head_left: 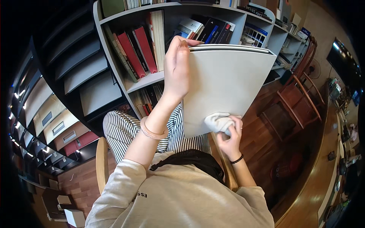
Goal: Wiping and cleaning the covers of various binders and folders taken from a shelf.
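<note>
A large, pale grey flat book (228, 79) stands tilted in front of me, its lower edge near my lap. My left hand (178, 66) grips its upper left corner, thumb at the edge and fingers curled over the top. Against the lower right of the cover, my right hand (231, 138) presses a crumpled white cloth (220, 121), fingers bunched around it. Whether it is a book or a slim case I cannot fully tell; thin layers show along its top edge.
A grey bookshelf (131, 85) with leaning red books (131, 53) and dark books (216, 32) stands ahead. Dark shelving (85, 74) curves along the left. A wooden chair (291, 104) is at the right, beside a long wooden table (304, 190). I sit between wooden armrests (102, 165).
</note>
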`<state>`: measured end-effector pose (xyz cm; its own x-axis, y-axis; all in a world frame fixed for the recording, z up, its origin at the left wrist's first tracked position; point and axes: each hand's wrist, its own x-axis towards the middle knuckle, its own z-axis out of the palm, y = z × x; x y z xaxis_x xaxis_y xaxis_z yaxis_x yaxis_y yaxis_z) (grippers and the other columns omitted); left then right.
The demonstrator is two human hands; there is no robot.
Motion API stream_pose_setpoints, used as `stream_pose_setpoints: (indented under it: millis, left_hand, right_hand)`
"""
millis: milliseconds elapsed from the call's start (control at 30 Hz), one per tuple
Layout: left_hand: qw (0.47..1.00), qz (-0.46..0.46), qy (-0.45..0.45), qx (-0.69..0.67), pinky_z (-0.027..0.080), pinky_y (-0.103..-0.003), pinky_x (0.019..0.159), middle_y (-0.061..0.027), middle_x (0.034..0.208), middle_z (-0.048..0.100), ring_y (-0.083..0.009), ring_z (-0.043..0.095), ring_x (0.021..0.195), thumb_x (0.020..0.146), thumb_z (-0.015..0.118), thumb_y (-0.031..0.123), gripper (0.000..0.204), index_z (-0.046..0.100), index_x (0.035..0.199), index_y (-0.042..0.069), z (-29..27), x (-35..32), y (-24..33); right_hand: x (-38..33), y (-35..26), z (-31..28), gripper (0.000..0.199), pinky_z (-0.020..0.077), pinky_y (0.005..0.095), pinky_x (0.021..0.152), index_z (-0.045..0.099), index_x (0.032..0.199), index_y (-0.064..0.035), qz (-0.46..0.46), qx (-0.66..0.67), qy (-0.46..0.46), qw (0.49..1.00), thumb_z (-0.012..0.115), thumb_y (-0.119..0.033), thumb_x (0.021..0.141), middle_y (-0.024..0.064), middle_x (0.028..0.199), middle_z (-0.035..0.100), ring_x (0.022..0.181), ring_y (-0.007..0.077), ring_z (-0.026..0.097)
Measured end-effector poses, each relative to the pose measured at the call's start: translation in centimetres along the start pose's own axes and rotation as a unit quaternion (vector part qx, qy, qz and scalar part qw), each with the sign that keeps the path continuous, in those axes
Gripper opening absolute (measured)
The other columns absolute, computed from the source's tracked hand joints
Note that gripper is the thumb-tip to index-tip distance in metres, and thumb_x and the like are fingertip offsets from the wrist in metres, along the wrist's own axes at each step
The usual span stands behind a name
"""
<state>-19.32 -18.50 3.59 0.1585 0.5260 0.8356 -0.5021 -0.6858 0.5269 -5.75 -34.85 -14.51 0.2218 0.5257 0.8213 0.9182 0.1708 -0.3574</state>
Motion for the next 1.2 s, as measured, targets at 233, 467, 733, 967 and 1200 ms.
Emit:
stream_pose_setpoints:
  millis: [233,467,733,967,1200]
  left_hand:
    - [1.0,0.017,0.015,0.021,0.039,-0.026,0.067,-0.0046,0.075,0.053,-0.0109,0.046,0.069,0.095,0.039,0.024,0.029,0.054,0.092,-0.001,-0.1,-0.3,-0.5]
    - [0.999,-0.005,0.013,0.028,0.04,-0.025,0.07,-0.006,0.084,0.057,-0.0098,0.05,0.076,0.093,0.037,0.026,0.033,0.055,0.095,-0.001,-0.6,-0.6,1.1]
    - [0.999,-0.016,0.038,0.022,0.046,-0.037,0.058,-0.0154,0.063,0.06,-0.0334,0.062,0.063,0.088,0.048,0.022,0.021,0.056,0.086,0.002,-0.1,0.5,0.0]
    - [0.997,-0.046,-0.035,-0.056,0.032,-0.024,0.051,-0.0002,0.057,0.043,-0.0051,0.04,0.055,0.093,0.044,0.023,0.025,0.055,0.09,0.001,-1.1,2.7,-2.2]
    - [0.991,-0.066,-0.096,-0.064,0.032,-0.026,0.05,-0.002,0.056,0.045,-0.0067,0.042,0.054,0.095,0.046,0.035,0.036,0.058,0.088,0.002,1.5,6.4,-6.3]
  right_hand:
    - [0.8,0.0,0.2,0.036,0.04,0.0416,0.093,0.058,0.102,-0.0004,-0.026,0.005,0.039,0.999,0.065,-0.001,0.067,0.0158,0.118,0.048,0.108,0.0319,0.049]
    - [1.1,7.7,-0.9,0.051,0.0354,0.0379,0.1,0.039,0.133,0.0023,0.341,0.228,0.29,0.865,0.059,-0.02,0.09,0.0119,0.13,0.045,0.119,0.0256,0.045]
    - [6.4,12.8,-5.7,0.079,0.0333,0.0406,0.102,0.031,0.138,0.0015,0.24,0.559,-0.107,0.786,0.071,-0.037,0.082,0.0113,0.137,0.041,0.123,0.0251,0.041]
    - [7.7,14.9,-6.6,0.074,0.0434,0.0336,0.089,0.046,0.126,0.0026,0.269,0.394,-0.137,0.868,0.083,-0.027,0.069,0.0104,0.12,0.052,0.105,0.0203,0.052]
    - [5.6,12.9,-4.5,0.059,0.0465,0.0356,0.087,0.052,0.12,0.0016,0.271,0.416,0.024,0.867,0.078,-0.021,0.073,0.0105,0.113,0.057,0.101,0.0232,0.056]
